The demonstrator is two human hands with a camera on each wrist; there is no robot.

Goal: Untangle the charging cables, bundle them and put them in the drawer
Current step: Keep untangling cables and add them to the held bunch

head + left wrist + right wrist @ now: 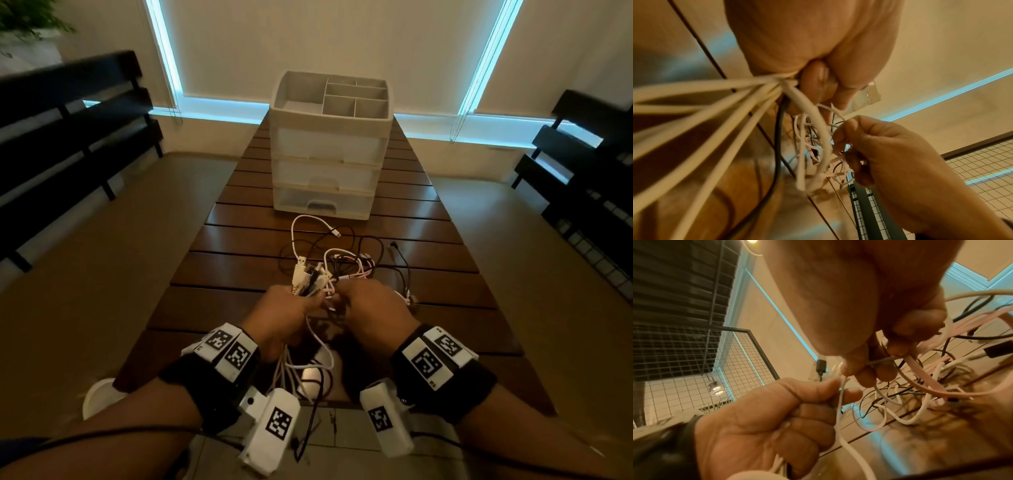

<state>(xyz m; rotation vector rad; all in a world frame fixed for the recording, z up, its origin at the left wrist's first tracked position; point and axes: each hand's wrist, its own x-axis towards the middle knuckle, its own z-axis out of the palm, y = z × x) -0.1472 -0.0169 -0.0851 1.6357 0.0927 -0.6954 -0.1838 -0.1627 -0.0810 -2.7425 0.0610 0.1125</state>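
A tangle of white, black and pink charging cables point(346, 263) lies on the slatted wooden table point(239, 240) in front of a white three-drawer organizer point(325, 171), all drawers closed. My left hand point(287, 315) grips a bunch of cable ends, their USB plugs point(303, 270) sticking up from the fist and white strands point(705, 100) trailing down toward me. My right hand point(370, 308) pinches thin strands of the tangle, a flat pink cable point(920, 374) among them, close beside the left hand point(777, 418). In the left wrist view the right hand point(890, 154) curls around the strands.
Dark slatted benches point(68, 120) stand along both sides of the table. The organizer's top tray point(356, 99) has several open compartments. A white round object point(99, 394) sits on the floor at the table's near left corner. Black wire-grid panels point(694, 353) stand at the right.
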